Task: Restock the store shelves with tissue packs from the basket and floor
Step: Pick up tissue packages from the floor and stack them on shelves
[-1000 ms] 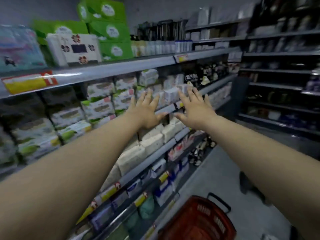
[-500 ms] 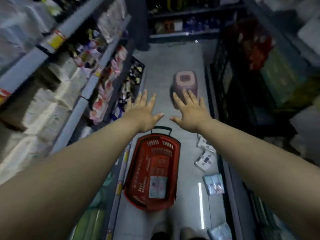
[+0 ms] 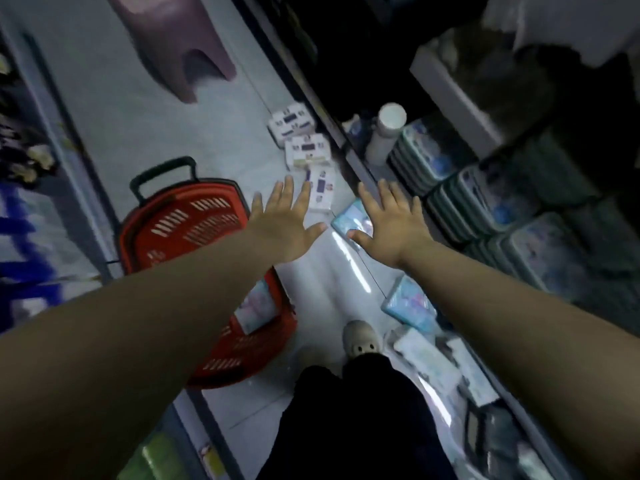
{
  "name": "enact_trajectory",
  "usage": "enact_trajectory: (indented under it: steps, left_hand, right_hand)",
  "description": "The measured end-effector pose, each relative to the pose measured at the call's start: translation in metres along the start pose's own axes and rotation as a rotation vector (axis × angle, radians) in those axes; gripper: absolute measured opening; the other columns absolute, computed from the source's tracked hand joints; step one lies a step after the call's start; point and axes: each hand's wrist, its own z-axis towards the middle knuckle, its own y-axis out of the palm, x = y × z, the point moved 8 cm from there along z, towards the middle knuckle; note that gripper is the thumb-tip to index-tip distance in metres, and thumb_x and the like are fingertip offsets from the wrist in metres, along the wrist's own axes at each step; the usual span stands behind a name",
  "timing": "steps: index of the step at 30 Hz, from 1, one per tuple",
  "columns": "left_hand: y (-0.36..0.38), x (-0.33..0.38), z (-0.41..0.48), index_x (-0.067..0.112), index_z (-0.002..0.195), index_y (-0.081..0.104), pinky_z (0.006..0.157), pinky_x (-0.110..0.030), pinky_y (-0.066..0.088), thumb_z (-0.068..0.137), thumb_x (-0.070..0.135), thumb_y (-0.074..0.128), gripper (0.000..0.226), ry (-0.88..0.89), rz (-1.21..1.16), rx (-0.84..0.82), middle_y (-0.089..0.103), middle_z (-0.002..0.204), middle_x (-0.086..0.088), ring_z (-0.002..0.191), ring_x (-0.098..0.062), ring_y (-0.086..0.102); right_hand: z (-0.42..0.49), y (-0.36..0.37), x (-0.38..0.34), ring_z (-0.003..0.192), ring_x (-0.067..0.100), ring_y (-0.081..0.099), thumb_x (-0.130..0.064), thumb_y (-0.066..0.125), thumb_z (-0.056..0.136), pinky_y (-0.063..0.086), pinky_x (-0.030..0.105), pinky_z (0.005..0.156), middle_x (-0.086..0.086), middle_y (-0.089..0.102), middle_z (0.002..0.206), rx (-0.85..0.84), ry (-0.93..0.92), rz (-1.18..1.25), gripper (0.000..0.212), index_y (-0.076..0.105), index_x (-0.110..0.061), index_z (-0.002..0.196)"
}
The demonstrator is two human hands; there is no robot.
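- Left hand (image 3: 284, 220): palm down, fingers straight and spread, holding nothing; held out over the floor (image 3: 138, 116) between the basket and the floor packs.
- Right hand (image 3: 391, 226): palm down, fingers spread, released, holding nothing; it overlaps a light blue pack in this view, and contact cannot be told.
- Red basket (image 3: 194, 216): plastic, slotted walls, black handle raised at the far end; it stands on the floor under the left forearm.
- Pack in basket (image 3: 258, 306): one pale tissue pack, lying at the near end and partly hidden by the forearm.
- White tissue packs (image 3: 308, 150): three in a row on the floor along the base of the right-hand shelving; the nearest lies just beyond the left fingertips.
- Light blue packs (image 3: 408, 306): two on the floor, one under the right hand, one nearer the person's shoe (image 3: 360, 337).
- Further pale packs (image 3: 426, 355): a loose, blurred heap by the shelf base, beside the shoe.
- Shelved packs (image 3: 485, 202): blue-green bundles stacked in rows on the low right shelf.
- White bottle (image 3: 386, 129): upright on the same shelf, at the far end of the bundles.
- Purple stool (image 3: 180, 46): on the floor, well beyond the basket.
- Left shelving: blurred; contents cannot be told.
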Motion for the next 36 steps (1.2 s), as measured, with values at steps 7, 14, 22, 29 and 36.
enact_trajectory:
  steps: [7, 14, 22, 29, 36]
  left_hand:
    - [0.17, 0.091, 0.088, 0.021, 0.154, -0.016, 0.118, -0.05, -0.005, 0.097, 0.063, 0.017, 0.078, 0.201, 0.152, -0.143, -0.02, 0.161, -0.009, 0.15, -0.027, -0.013]
    - [0.329, 0.171, 0.175, 0.021, 0.154, -0.013, 0.119, -0.049, -0.002, 0.099, 0.06, 0.026, 0.078, 0.243, 0.037, -0.23, -0.017, 0.162, -0.008, 0.15, -0.025, -0.01]
    - [0.544, 0.214, 0.265, 0.018, 0.142, 0.036, 0.089, -0.043, 0.055, 0.068, 0.083, 0.044, 0.099, -0.016, -0.518, -0.471, 0.055, 0.133, -0.012, 0.116, -0.028, 0.059]
    - [0.538, 0.218, 0.251, 0.009, 0.121, 0.049, 0.049, -0.017, 0.045, 0.097, 0.028, 0.053, 0.031, -0.133, -0.805, -0.484, 0.058, 0.109, -0.008, 0.083, -0.015, 0.058]
    - [0.445, 0.139, 0.185, 0.01, 0.119, 0.037, 0.057, -0.022, 0.042, 0.092, 0.042, 0.06, 0.048, -0.437, -1.035, -0.282, 0.052, 0.095, -0.003, 0.077, -0.013, 0.053]
  right_hand:
    - [0.007, 0.181, 0.105, 0.15, 0.03, -0.011, -0.063, 0.034, 0.096, -0.002, 0.055, 0.119, 0.011, -0.012, 0.163, -0.113, 0.202, 0.115, 0.083, -0.012, -0.027, 0.155]
    - [0.007, 0.366, 0.21, 0.15, 0.032, 0.002, -0.059, 0.043, 0.095, 0.009, 0.052, 0.12, 0.011, 0.0, 0.164, -0.185, 0.424, 0.293, 0.082, -0.001, -0.026, 0.157]
    - [0.008, 0.543, 0.306, 0.141, 0.04, 0.03, -0.049, 0.061, 0.09, 0.029, 0.045, 0.113, 0.025, 0.028, 0.153, -0.117, 1.086, 0.809, 0.092, 0.013, 0.002, 0.15]
    - [0.034, 0.568, 0.319, 0.127, 0.039, 0.046, -0.05, 0.075, 0.079, 0.043, 0.05, 0.105, 0.022, 0.039, 0.141, 0.032, 1.101, 0.959, 0.09, 0.031, -0.002, 0.142]
    - [0.035, 0.48, 0.243, 0.105, 0.023, 0.061, -0.043, 0.083, 0.072, 0.056, 0.04, 0.087, 0.008, 0.057, 0.118, 0.103, 0.917, 1.264, 0.065, 0.044, -0.015, 0.115]
